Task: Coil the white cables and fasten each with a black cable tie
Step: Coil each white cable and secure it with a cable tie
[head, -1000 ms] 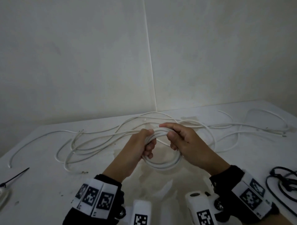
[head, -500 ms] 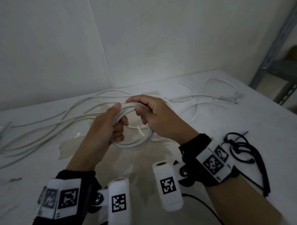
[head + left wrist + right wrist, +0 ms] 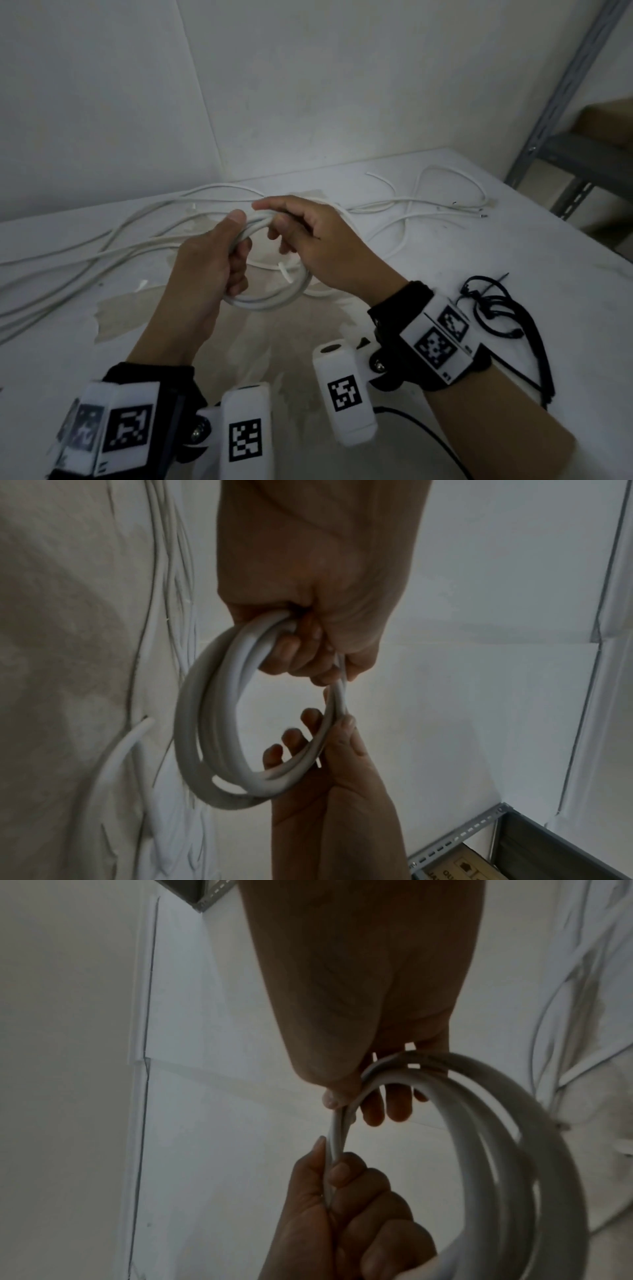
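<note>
Both hands hold one coil [image 3: 274,298] above the table [image 3: 445,274]: our left hand [image 3: 205,270] fisted round it, right hand [image 3: 318,246] pinching its top. Since a second ago our view swung right to the ties [image 3: 493,308]; we're probably fetching one.

No readable text, only square black-and-white coded markers on white wrist bands [image 3: 436,337], box label blurred
</note>
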